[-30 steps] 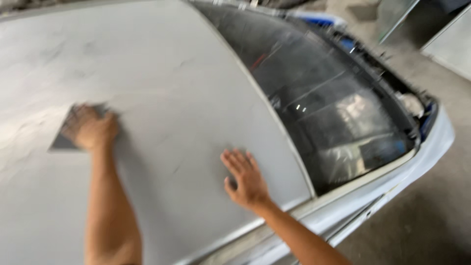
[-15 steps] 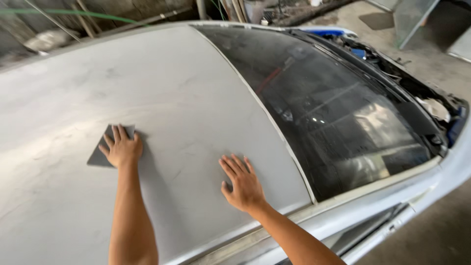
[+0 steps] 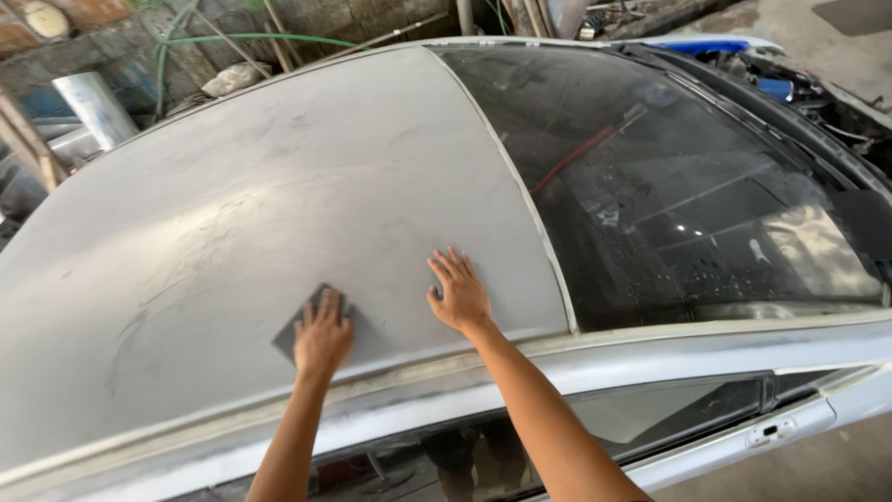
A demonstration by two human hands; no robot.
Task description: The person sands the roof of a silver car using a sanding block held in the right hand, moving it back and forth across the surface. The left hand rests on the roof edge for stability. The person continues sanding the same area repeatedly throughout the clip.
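Observation:
My left hand [image 3: 323,336] presses flat on a dark grey sheet of sandpaper [image 3: 294,332] against the dull grey primed car roof [image 3: 242,204], close to the roof's near edge. My right hand [image 3: 458,293] lies open, palm down, on the bare roof a short way to the right of it, near the seam to the dark windscreen [image 3: 669,186]. Both forearms reach up from the bottom of the view.
Below the roof edge run the grey door frame and side window [image 3: 669,414] with a door handle [image 3: 771,430]. Pipes, a green hose [image 3: 242,39] and a metal cylinder [image 3: 93,107] lie beyond the car at the back left. The engine bay [image 3: 790,84] is open at top right.
The view has shifted so the roof edge and door show. My left hand with the sandpaper has slid toward the near roof edge, closer to my right hand.

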